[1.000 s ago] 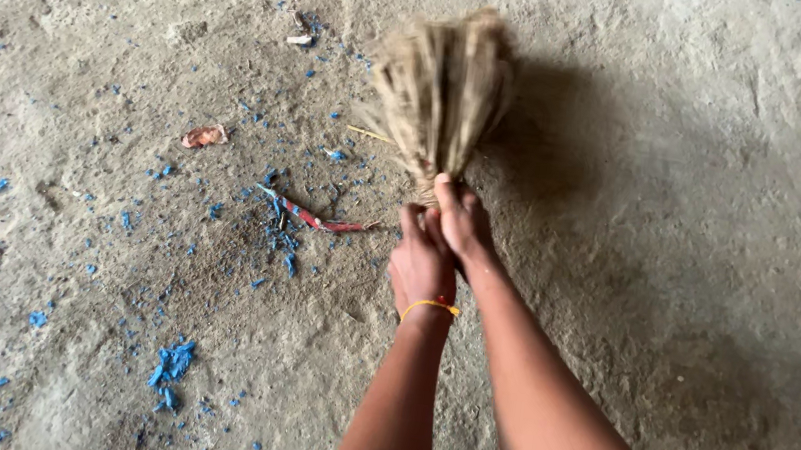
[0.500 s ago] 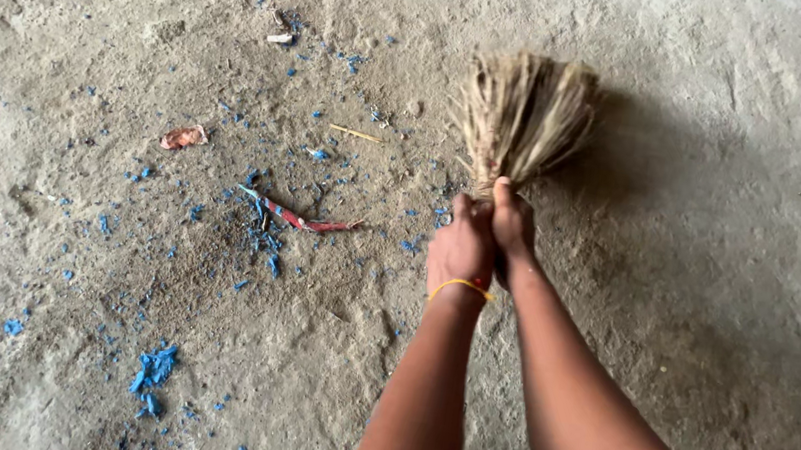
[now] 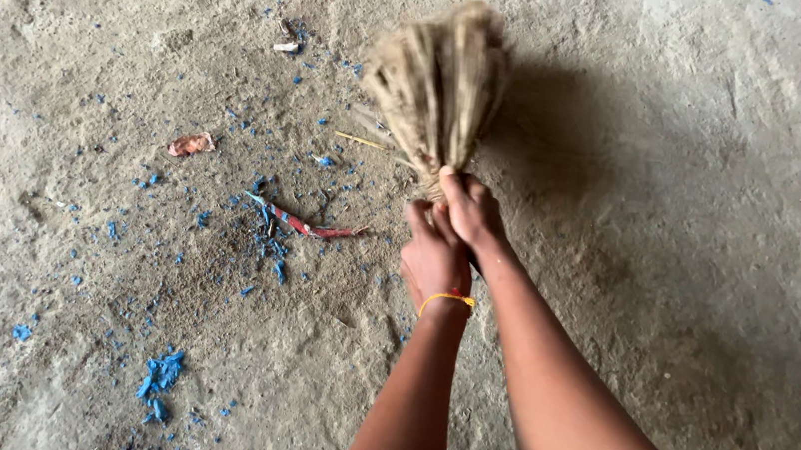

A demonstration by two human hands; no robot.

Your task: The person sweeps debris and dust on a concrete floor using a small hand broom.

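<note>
Both my hands grip the bound end of a short straw broom [image 3: 437, 83] whose bristles fan out away from me over a dusty concrete floor [image 3: 706, 190]. My left hand [image 3: 434, 256], with a yellow thread at the wrist, holds lower on the handle. My right hand [image 3: 468, 208] clasps just above it, nearest the bristles. The bristles are blurred and sit by a loose straw [image 3: 362, 140] and scattered blue bits.
Small blue scraps litter the floor on the left, with a bigger blue clump [image 3: 160, 374] near the bottom. A red and blue strip [image 3: 305, 224] lies left of my hands. A crumpled pinkish scrap [image 3: 191, 144] and a pale fragment [image 3: 286, 46] lie farther out.
The broom swung to the right half a second ago and has now swung back left toward the blue scraps. Both hands kept their grip throughout.
</note>
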